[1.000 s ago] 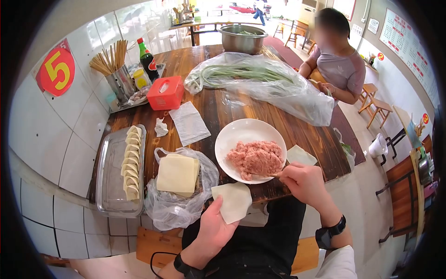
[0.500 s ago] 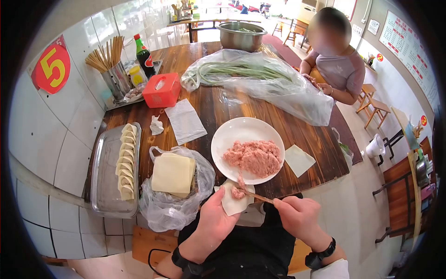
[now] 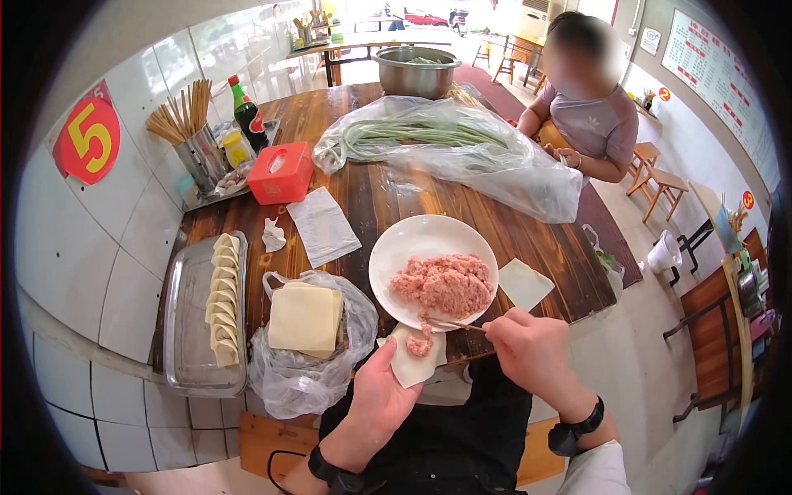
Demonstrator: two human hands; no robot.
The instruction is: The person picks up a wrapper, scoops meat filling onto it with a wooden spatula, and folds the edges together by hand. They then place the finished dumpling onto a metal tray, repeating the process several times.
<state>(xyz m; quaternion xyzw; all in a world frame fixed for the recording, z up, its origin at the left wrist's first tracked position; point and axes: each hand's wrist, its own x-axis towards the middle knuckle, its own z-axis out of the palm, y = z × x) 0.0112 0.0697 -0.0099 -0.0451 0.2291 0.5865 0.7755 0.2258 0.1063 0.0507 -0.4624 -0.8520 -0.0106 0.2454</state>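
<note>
Lifted off the dough sheet (image 3: 409, 371) since half a second ago, the stick (image 3: 462, 326) is at the plate (image 3: 396, 249), pinched in fingers of the right hand (image 3: 532, 346); fingers of the left hand (image 3: 386, 398) hold the dough sheet near it. Hasty pulling could drag the trailing meat (image 3: 419, 346) over the edge.

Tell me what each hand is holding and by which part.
The left hand holds a dough wrapper by its left edge, thumb on top; the right hand grips a thin stick toward its right end.
</note>
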